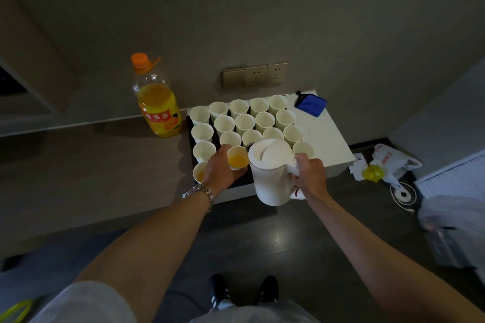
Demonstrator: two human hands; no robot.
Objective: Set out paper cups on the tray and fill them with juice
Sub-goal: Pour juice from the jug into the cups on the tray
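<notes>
Both hands grip: left hand (221, 169) a juice-filled cup (237, 160), right hand (309, 174) the white jug (271, 173) handle

Your white paper cups (244, 123) sit on a black tray (189, 128); the cup (237, 158) in your left hand (221, 169) shows orange juice inside, and so does the near-corner cup (200, 172); the jug (271, 172) in your right hand (311, 174) is plain white with a small red mark low by the handle; the bottle (157, 102) carries an orange cap, yellow-orange juice and a red label with white characters; your wristwatch (200, 193) is silver; the pouch (311, 103) is bright blue on a white tabletop (328, 134); the sockets (256, 75) are dull gold; the plastic bag (393, 160) is white with red print, beside something yellow (372, 172); your shoes (244, 291) are black with white stripes.
</notes>
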